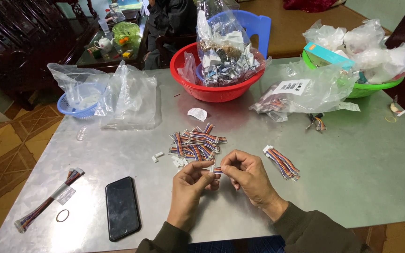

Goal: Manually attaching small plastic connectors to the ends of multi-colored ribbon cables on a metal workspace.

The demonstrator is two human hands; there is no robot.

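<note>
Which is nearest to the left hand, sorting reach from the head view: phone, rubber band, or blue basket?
From the left hand:
1. Phone, just to its left.
2. Rubber band, farther left, near the table edge.
3. Blue basket, far back left.

Two bare hands, dark olive sleeves

The left hand (191, 185) and the right hand (247, 175) wear no gloves, rings or watch; nails are short and plain. Dark olive-green long sleeves (315, 229) of soft, thick cloth cover both forearms, ending in loose cuffs at the wrists, entering the picture from six o'clock
</note>
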